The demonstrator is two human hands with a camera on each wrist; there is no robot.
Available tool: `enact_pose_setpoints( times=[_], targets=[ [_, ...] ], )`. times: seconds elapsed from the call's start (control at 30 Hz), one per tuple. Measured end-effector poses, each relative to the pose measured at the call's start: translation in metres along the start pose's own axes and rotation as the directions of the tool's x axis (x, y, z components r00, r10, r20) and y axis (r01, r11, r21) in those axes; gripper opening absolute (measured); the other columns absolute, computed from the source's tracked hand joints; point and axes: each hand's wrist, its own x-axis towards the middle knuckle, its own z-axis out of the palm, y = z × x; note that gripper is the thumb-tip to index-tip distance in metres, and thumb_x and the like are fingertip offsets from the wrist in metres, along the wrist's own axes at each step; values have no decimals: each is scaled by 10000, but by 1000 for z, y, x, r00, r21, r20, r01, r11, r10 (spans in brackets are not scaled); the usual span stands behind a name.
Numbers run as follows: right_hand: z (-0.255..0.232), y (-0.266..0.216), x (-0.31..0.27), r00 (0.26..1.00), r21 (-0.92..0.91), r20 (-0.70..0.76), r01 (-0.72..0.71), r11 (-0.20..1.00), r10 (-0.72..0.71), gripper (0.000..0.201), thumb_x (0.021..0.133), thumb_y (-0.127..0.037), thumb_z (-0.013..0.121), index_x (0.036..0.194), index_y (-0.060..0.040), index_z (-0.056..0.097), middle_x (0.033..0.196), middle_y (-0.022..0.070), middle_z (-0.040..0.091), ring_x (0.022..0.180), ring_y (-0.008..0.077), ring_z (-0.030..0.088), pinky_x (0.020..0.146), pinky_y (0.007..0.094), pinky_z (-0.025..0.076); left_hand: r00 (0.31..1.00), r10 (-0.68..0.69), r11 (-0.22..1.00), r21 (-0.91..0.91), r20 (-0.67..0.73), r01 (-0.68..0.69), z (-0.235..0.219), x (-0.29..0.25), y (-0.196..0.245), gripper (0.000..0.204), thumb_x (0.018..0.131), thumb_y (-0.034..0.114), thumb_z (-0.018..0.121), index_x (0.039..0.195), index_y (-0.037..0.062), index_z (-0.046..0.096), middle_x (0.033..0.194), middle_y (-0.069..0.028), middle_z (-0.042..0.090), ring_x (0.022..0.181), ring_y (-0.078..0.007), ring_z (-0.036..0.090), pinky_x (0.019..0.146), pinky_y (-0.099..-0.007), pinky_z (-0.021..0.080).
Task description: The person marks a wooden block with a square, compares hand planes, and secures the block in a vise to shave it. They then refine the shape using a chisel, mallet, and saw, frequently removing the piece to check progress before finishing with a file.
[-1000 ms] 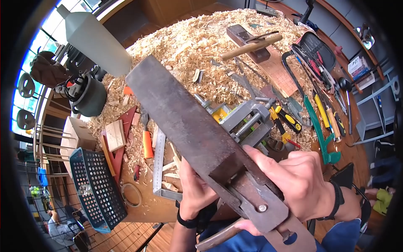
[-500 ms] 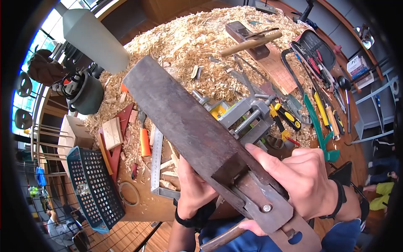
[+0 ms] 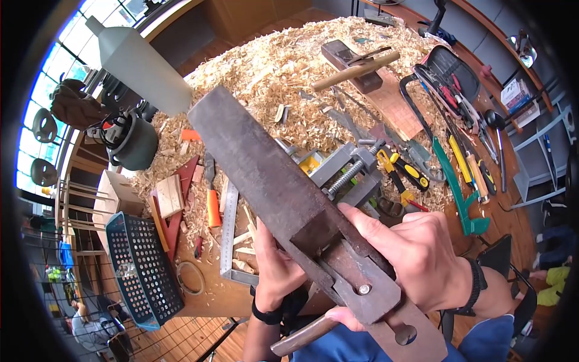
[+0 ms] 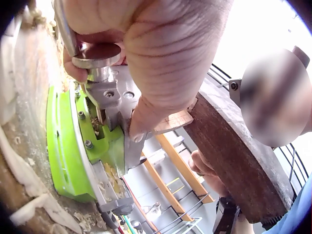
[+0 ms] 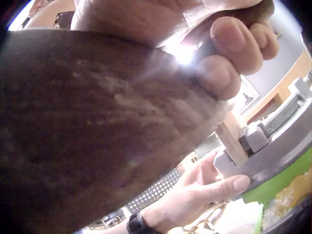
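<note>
My right hand (image 3: 416, 253) grips a dark wooden hand plane (image 3: 259, 172) near its blade, index finger along its side. The plane's rounded handle (image 3: 304, 336) sticks out on the near left. In the head view the plane hides part of a grey and green bench vise (image 3: 353, 172) and some of my left hand (image 3: 276, 271). Up close in the left wrist view, the left hand's fingers curl around the vise's end by a round metal knob (image 4: 97, 55), thumb against the grey metal. A small wood piece (image 5: 231, 144) sits at the vise in the right wrist view.
Wood shavings (image 3: 265, 72) heap over the table's far side. Another plane (image 3: 350, 63) rests on a board there. A green-handled saw (image 3: 452, 187) and pliers lie right. A perforated basket (image 3: 142, 271), steel square (image 3: 228, 232) and white bottle (image 3: 142, 66) stand or lie left.
The head view shifts slightly. The plane's near end has swung a little left with my right hand; both hands keep their hold.
</note>
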Motion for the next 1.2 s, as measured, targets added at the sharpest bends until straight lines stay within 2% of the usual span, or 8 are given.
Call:
enact_pose_setpoints(
  times=[0.17,0.3,0.4,0.43,0.53,0.63,0.97,1.2],
  targets=[
    [4,4,26,998,-73,-24,62,995,-63,1061,683,-674,922,1348,107,651,635,58,670,513,242,685,484,350,506,979,185,977,89,89,-192,1,9,-2,872,724,171,1005,1434,-18,536,1253,-142,700,1125,-247,706,974,-409,584],
    [8,9,61,997,-27,-35,68,997,-69,1017,681,-646,937,1324,92,661,670,92,696,544,273,711,524,366,557,928,-370,776,-535,45,336,14,5,48,939,712,261,1038,1447,-20,526,1292,-109,692,1150,-238,701,991,-416,588],
    [3,4,57,996,-61,-8,85,995,-86,1055,665,-654,947,1339,106,662,681,73,706,536,249,706,523,352,555,983,185,971,-155,17,-180,8,8,18,907,749,204,1016,1474,-15,517,1321,-127,689,1174,-248,699,1012,-417,580],
    [3,2,51,994,-85,-14,102,991,-104,1089,656,-664,950,1351,122,658,673,56,703,522,220,694,503,335,520,999,21,982,-188,26,-15,7,1,9,881,748,200,1015,1456,-11,534,1307,-141,696,1165,-258,706,1003,-415,580],
    [-1,-4,28,996,-100,52,71,992,-66,1138,651,-681,951,1368,149,649,658,17,693,496,156,662,469,298,437,999,-25,998,-59,25,27,3,-3,-1,788,763,180,996,1398,-13,571,1265,-161,710,1132,-279,724,963,-423,585],
    [-4,-9,9,996,-94,75,51,994,-44,1151,665,-699,942,1373,159,646,647,-17,679,468,129,618,459,286,385,992,122,987,100,22,-123,-1,-4,-1,704,780,180,970,1332,-35,590,1206,-164,715,1060,-285,726,911,-426,581],
    [-5,-8,6,996,-100,76,47,994,-39,1136,689,-697,936,1391,146,644,624,-32,655,459,108,598,457,275,351,990,-133,983,-134,-54,124,5,-11,-1,682,763,186,967,1307,-28,616,1200,-161,715,1049,-310,720,932,-435,568],
    [-4,-6,2,998,-79,49,38,996,-34,1145,684,-713,929,1381,151,647,630,-31,663,460,110,603,457,274,357,991,-134,989,-63,0,134,-2,-10,1,758,761,163,969,1376,-38,573,1262,-155,679,1101,-288,709,936,-421,569]
  ],
)
